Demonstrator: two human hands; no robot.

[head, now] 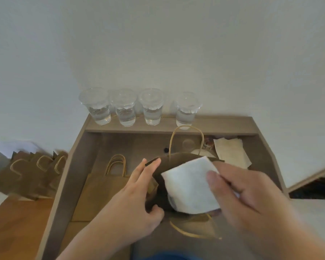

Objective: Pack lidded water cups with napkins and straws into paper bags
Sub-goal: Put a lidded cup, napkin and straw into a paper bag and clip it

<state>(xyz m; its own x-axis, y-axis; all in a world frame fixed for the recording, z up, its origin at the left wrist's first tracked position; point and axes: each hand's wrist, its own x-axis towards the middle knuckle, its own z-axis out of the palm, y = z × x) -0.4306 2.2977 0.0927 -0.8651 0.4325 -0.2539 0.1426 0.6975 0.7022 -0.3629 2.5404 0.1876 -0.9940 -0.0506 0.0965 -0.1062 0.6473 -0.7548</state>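
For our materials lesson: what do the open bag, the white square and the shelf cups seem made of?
Open bag: matte brown paper; dull surface, bent rim. White square: soft tissue paper, probably a napkin; faintly textured. Cups: clear glossy plastic, likely; see-through with highlights.

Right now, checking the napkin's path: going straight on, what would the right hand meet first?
The right hand would probably meet the bag mouth first, below the napkin it pinches; depth is unclear.
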